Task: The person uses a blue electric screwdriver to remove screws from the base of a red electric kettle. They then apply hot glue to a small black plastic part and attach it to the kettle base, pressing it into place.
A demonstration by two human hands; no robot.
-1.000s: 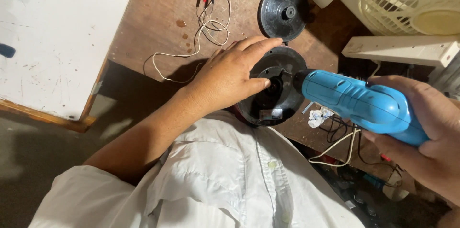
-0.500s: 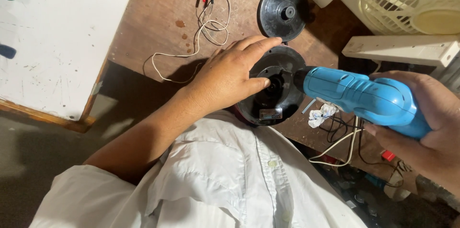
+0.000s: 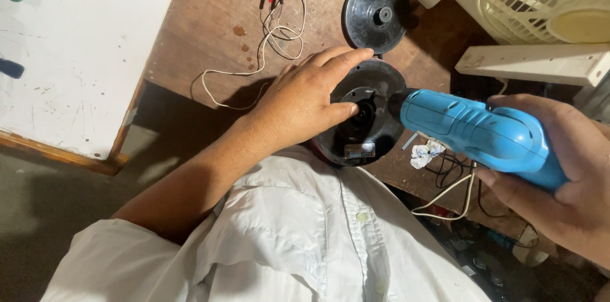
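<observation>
The left hand (image 3: 305, 102) is lying open, palm down, on the near-left rim of the round black housing (image 3: 363, 121), its fingers spreading over the top edge. The housing is sitting at the near edge of the wooden bench (image 3: 210, 29), against the person's white shirt (image 3: 286, 238). The right hand (image 3: 562, 172) is gripping the blue power screwdriver (image 3: 480, 134), whose nose is entering the housing from its right side. A black disc (image 3: 376, 13) is lying just beyond the housing, apart from it.

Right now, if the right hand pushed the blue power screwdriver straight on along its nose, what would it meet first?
The right hand aims the blue power screwdriver left into the round black housing. Its nose seems already at the centre recess; beyond lie the left hand fingers, though depth is unclear.
</observation>
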